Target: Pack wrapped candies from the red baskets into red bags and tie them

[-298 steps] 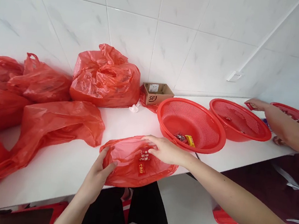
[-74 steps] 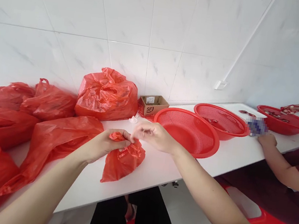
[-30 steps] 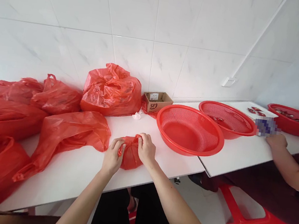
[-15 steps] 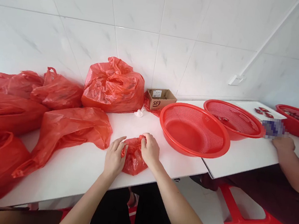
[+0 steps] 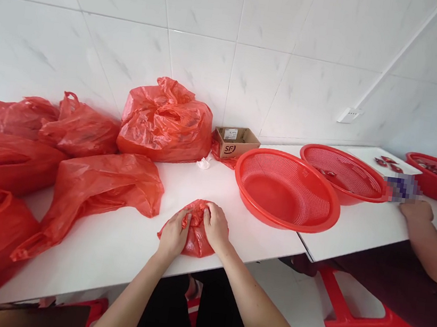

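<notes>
A small red plastic bag (image 5: pixel 195 243) sits bunched up near the front edge of the white table. On its left side my left hand (image 5: pixel 174 237) is closed, with fingers curled over the gathered plastic. My right hand (image 5: pixel 216 228) grips the right side, its fingertips on the crumpled top. The bag's contents are hidden. To the left, a flattened red plastic bag (image 5: pixel 107 183) lies loose on the table.
Full red bags, including a large one (image 5: pixel 167 124), line the wall and left side. A cardboard box (image 5: pixel 240 147) and crumpled tissue (image 5: pixel 203 163) lie behind. Red baskets (image 5: pixel 284 215) (image 5: pixel 349 197) stand to the right. Another person's hand (image 5: pixel 417 211) works farther right.
The small bag now spreads wider and rounder under my hands. My left hand has shifted right, and both hands have come closer together over the gathered top.
</notes>
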`<state>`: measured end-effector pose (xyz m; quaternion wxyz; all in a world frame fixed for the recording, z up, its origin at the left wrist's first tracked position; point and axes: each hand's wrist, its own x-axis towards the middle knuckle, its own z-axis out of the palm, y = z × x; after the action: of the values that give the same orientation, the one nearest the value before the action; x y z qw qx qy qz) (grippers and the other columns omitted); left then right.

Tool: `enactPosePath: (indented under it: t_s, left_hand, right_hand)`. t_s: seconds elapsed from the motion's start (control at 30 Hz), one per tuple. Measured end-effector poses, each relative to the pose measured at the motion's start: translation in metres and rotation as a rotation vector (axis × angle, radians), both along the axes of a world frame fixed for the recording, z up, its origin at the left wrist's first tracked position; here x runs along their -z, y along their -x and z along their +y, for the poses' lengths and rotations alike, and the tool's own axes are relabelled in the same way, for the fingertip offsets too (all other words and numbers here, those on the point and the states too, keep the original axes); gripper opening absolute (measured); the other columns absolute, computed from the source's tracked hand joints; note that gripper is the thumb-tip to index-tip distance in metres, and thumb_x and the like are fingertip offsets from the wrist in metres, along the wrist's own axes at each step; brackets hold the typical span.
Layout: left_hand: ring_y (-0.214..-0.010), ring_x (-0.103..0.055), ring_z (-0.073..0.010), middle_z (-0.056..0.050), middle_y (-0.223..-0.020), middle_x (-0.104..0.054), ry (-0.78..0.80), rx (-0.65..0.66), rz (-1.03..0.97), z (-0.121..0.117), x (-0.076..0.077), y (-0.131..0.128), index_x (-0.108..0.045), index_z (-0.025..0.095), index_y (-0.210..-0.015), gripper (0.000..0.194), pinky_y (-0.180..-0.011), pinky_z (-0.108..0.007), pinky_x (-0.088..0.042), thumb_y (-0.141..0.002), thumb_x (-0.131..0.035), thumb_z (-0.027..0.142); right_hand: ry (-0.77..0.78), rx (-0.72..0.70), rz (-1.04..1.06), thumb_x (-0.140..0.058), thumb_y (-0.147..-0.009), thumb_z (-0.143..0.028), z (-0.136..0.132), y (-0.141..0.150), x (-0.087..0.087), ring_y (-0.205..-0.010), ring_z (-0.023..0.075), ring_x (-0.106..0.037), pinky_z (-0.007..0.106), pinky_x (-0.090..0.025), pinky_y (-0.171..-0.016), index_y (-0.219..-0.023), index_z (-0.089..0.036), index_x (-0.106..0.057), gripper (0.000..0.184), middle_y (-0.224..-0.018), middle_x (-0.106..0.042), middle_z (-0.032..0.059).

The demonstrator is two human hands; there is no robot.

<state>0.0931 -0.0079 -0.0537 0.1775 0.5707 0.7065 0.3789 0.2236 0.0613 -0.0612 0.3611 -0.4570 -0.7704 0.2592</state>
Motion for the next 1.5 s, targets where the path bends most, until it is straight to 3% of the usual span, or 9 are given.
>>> enactPosePath:
  t_s: [0.27, 0.37, 0.6, 0.73, 0.87, 1.0, 1.13, 1.33, 1.5]
  left_hand:
    - [-0.115, -0.063, -0.0229, -0.008, -0.123, -0.068, -0.071, 0.027, -0.108, -0.013, -0.008, 0.014, -0.061, 0.023, -0.119, 0.038, -0.098, -0.039, -0.049, -0.099, -0.035, 0.042]
    - [-0.123, -0.055, -0.0259, -0.011, -0.129, -0.063, -0.129, 0.017, -0.090, -0.037, -0.013, 0.020, -0.066, 0.022, -0.100, 0.033, -0.107, -0.045, -0.042, -0.097, -0.041, 0.043]
    - [-0.149, -0.015, -0.0315, -0.007, -0.158, -0.032, -0.172, 0.179, 0.072, -0.082, -0.030, -0.004, -0.065, 0.021, -0.082, 0.024, -0.113, -0.055, -0.029, -0.096, -0.046, 0.027]
    - [-0.147, -0.025, -0.0310, -0.010, -0.146, -0.052, -0.116, 0.249, -0.366, -0.063, -0.054, 0.001, -0.066, 0.020, -0.078, 0.029, -0.118, -0.050, -0.023, -0.094, -0.052, 0.039]
    - [-0.115, -0.060, -0.0263, -0.012, -0.114, -0.070, -0.155, 0.089, -0.853, -0.024, -0.068, 0.008, -0.070, 0.020, -0.104, 0.046, -0.100, -0.040, -0.045, -0.092, -0.046, 0.057]
    - [-0.091, -0.066, -0.0215, -0.009, -0.098, -0.073, -0.061, 0.134, -0.907, -0.001, -0.071, 0.005, -0.071, 0.017, -0.112, 0.046, -0.086, -0.034, -0.050, -0.078, -0.071, 0.049]
    - [-0.075, -0.065, -0.0194, -0.006, -0.080, -0.072, 0.008, 0.180, -0.909, -0.001, -0.074, 0.000, -0.076, 0.014, -0.091, 0.035, -0.075, -0.030, -0.050, -0.064, -0.085, 0.035]
    - [-0.054, -0.050, -0.0092, 0.002, -0.059, -0.059, -0.110, 0.057, -0.935, -0.004, -0.071, 0.006, -0.064, 0.016, -0.060, 0.037, -0.057, -0.022, -0.041, -0.075, -0.074, 0.048]
    - [-0.074, -0.063, -0.0174, -0.003, -0.070, -0.067, -0.146, 0.018, -0.920, -0.006, -0.075, -0.002, -0.074, 0.015, -0.087, 0.035, -0.077, -0.029, -0.049, -0.076, -0.073, 0.048]
  right_hand:
    - [0.134, -0.024, 0.109, -0.031, -0.096, -0.030, 0.023, -0.007, -0.014, -0.084, 0.0168, -0.063, 0.028, -0.048, -0.074, -0.091, -0.023, -0.053, 0.024, -0.090, -0.067, 0.0018]
    - [0.179, -0.006, 0.126, -0.030, -0.095, -0.029, 0.050, -0.006, -0.028, -0.081, 0.0142, -0.063, 0.024, -0.047, -0.070, -0.087, -0.023, -0.050, 0.022, -0.089, -0.067, 0.0000]
    - [0.248, -0.004, -0.015, -0.047, -0.083, -0.015, 0.082, 0.026, -0.030, -0.074, 0.0165, -0.060, 0.026, -0.040, -0.069, -0.071, -0.022, -0.052, 0.014, -0.076, -0.066, -0.0003]
    - [0.209, -0.056, -0.008, -0.047, -0.084, -0.018, 0.075, 0.031, -0.042, -0.075, 0.0175, -0.060, 0.028, -0.042, -0.071, -0.075, -0.022, -0.055, 0.012, -0.077, -0.067, 0.0004]
    - [0.072, -0.145, 0.088, -0.048, -0.088, -0.023, 0.049, 0.021, -0.080, -0.089, 0.0148, -0.063, 0.026, -0.045, -0.082, -0.092, -0.024, -0.059, 0.011, -0.096, -0.069, -0.0009]
    - [-0.127, -0.414, 0.219, -0.050, -0.088, -0.020, 0.023, 0.015, -0.115, -0.099, 0.0149, -0.063, 0.029, -0.045, -0.092, -0.098, -0.023, -0.059, 0.014, -0.105, -0.069, 0.0005]
    - [-0.080, -0.580, 0.217, -0.049, -0.088, -0.017, 0.014, 0.019, -0.120, -0.106, 0.0157, -0.062, 0.031, -0.045, -0.094, -0.108, -0.025, -0.060, 0.024, -0.112, -0.068, 0.0007]
    - [0.043, -0.360, 0.153, -0.043, -0.097, -0.037, 0.016, 0.019, -0.094, -0.076, 0.0174, -0.062, 0.031, -0.045, -0.074, -0.130, -0.024, -0.043, 0.035, -0.080, -0.063, -0.0017]
    - [0.012, -0.204, 0.223, -0.044, -0.096, -0.034, 0.010, 0.006, -0.106, -0.052, 0.0150, -0.048, 0.026, -0.035, -0.058, -0.107, -0.025, -0.044, 0.015, -0.056, -0.042, -0.0095]
